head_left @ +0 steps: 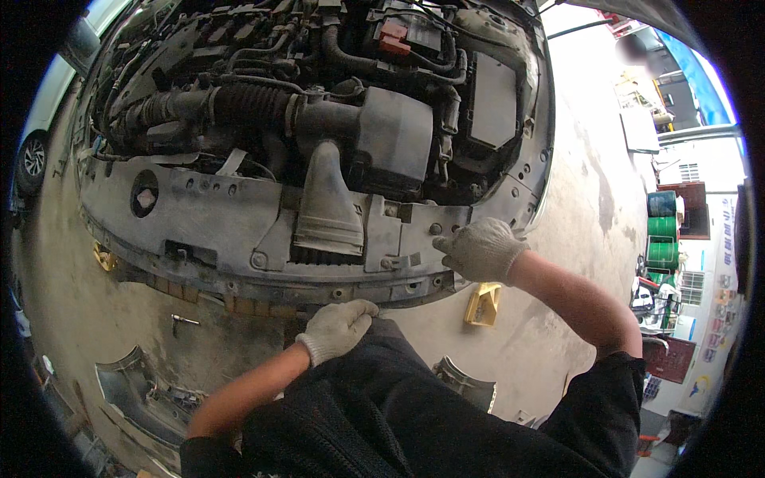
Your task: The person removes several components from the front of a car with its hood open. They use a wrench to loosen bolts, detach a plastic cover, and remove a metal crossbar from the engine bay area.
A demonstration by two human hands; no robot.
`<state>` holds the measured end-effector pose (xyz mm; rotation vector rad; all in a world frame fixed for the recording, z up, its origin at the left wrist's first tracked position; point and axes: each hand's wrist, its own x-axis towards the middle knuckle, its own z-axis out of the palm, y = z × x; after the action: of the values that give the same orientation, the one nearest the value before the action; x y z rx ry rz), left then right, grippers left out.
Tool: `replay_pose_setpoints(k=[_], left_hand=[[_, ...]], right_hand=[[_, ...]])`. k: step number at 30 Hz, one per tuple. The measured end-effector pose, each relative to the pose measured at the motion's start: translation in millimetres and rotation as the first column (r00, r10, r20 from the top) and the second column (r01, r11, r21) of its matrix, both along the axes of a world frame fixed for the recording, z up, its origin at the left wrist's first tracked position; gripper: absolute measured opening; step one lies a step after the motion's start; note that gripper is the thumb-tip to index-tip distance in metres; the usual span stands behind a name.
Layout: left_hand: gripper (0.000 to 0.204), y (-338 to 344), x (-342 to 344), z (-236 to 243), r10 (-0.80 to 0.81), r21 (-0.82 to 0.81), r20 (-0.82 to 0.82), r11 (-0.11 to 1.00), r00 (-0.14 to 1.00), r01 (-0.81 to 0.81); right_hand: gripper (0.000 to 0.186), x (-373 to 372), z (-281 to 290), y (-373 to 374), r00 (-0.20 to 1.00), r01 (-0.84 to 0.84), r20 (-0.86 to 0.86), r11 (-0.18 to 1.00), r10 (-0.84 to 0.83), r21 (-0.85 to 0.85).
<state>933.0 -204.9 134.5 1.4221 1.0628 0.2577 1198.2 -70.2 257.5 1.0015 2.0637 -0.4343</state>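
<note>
Front panel [231, 203], grey with dust, spans the near side of the open engine bay [279, 60], directly before us. Our gloved right hand [486, 253] is over the panel's right part, its fingers partly bent and pointing left, the tips just beside a round black fastener [436, 229]. We cannot tell whether those fingers grip anything. Our gloved left hand [339, 328] is lower and nearer to us, at the panel's front edge around the middle, with its fingers curled and angled to the right; we cannot tell whether it grasps the edge or only rests against it.

Between the panel and the engine, we see a flared intake duct [328, 203] lying over the panel, left of our right hand. Behind it are a grey box-shaped housing [398, 131] and a ribbed hose [253, 109], with a red cover [394, 38] farther back and a flat-lidded black box [492, 99] to the right.

On the floor [594, 171], a yellow object [483, 305] is below our right hand, and a curved body part [131, 398] lies at the lower left. Green drums [663, 239] stand far to our right.
</note>
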Motion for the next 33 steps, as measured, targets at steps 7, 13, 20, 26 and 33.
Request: replay_pose_setpoints(k=[7, 13, 20, 26, 33], left_hand=[[0.024, 2.6, -12.9, -10.1, 0.41, -0.082, 0.053, 0.911, 0.911, -0.405], [0.021, 6.8, -15.9, -13.5, 0.576, -0.301, 0.138, 0.799, 0.805, -0.52], [0.019, 3.9, -5.2, -15.0, 0.61, -0.207, 0.116, 0.786, 0.784, -0.582], [0.02, 7.3, -0.5, -7.2, 0.655, -0.174, 0.092, 0.752, 0.75, -0.636], [0.018, 0.5, -5.5, -13.7, 0.646, -0.267, 0.169, 0.757, 0.744, -0.596]], right_hand=[[0.022, 13.0, -19.1, 25.3, 0.974, -0.151, -0.163, 0.988, 0.155, 0.035], [0.033, -0.8, -36.2, 60.8, 0.917, -0.385, -0.141, 0.92, 0.372, -0.075], [0.032, 20.1, -54.7, 53.8, 0.951, -0.257, -0.216, 0.955, 0.223, -0.148], [0.032, 18.6, -69.3, 16.3, 0.922, -0.256, -0.355, 0.929, 0.152, -0.267], [0.043, 24.1, -71.7, -25.8, 0.89, -0.024, -0.449, 0.972, -0.085, -0.233]])
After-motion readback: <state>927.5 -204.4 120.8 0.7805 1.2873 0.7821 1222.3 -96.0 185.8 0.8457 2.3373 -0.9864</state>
